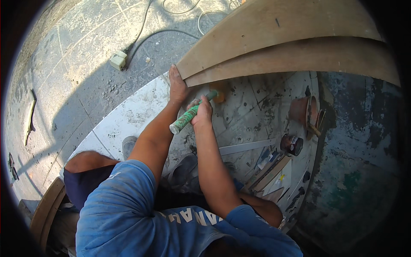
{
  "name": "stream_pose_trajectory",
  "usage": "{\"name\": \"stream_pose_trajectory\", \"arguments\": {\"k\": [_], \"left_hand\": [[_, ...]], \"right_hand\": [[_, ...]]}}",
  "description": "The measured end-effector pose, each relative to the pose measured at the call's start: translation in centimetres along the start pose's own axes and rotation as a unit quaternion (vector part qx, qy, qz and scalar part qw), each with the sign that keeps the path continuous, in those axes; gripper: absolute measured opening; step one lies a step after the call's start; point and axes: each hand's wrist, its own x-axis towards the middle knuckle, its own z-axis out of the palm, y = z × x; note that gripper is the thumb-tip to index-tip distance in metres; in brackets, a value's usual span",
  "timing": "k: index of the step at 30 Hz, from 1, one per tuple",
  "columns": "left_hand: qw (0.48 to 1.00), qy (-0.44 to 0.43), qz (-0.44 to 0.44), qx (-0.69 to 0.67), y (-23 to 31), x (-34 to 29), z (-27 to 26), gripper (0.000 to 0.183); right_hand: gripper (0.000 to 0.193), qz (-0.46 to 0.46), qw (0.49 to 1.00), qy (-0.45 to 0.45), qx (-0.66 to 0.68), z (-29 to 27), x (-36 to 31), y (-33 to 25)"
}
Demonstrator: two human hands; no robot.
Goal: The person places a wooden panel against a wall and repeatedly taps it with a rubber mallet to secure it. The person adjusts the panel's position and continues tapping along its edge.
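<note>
My left hand [177, 87] grips the near left corner of a brown wooden panel [265, 38], with its thumb and fingers at the edge. A second wooden piece [291, 60] lies along the panel's lower side. Just to the right, my right hand [203, 112] is wrapped round a green-handled tool [183, 120]. The handle's pale round end points toward me. Its far end reaches under the wood beside an amber-coloured piece [220, 95]; whether that piece is the tool's head, I cannot tell.
A pale metal strip [248, 146] lies on the stained white tiles [128, 109]. To the right are a reddish-brown pot [299, 109], a dark can [291, 144] and wood strips [270, 173]. A cable with a pale socket box [118, 60] crosses the floor at far left.
</note>
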Motion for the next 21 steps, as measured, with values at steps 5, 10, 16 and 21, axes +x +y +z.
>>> {"name": "stream_pose_trajectory", "arguments": {"k": [5,10,16,21], "left_hand": [[1.0,0.019,0.022,-0.006,-0.7,0.0,0.2,0.12],[0.999,-0.027,-0.025,0.021,-1.9,-0.4,0.8,0.135],[0.999,-0.007,-0.001,0.035,-2.4,-0.1,1.0,0.135],[1.0,0.017,0.02,-0.003,-0.9,-0.4,0.6,0.115]], "right_hand": [[0.019,0.008,1.0,-0.006,0.018,-0.7,0.3,-0.1],[0.019,0.047,0.998,-0.036,0.005,-1.3,0.7,0.0],[0.018,0.05,0.996,-0.035,0.07,-0.9,1.2,-0.3],[0.019,0.053,0.996,-0.066,-0.016,-2.2,1.7,-0.9]]}}
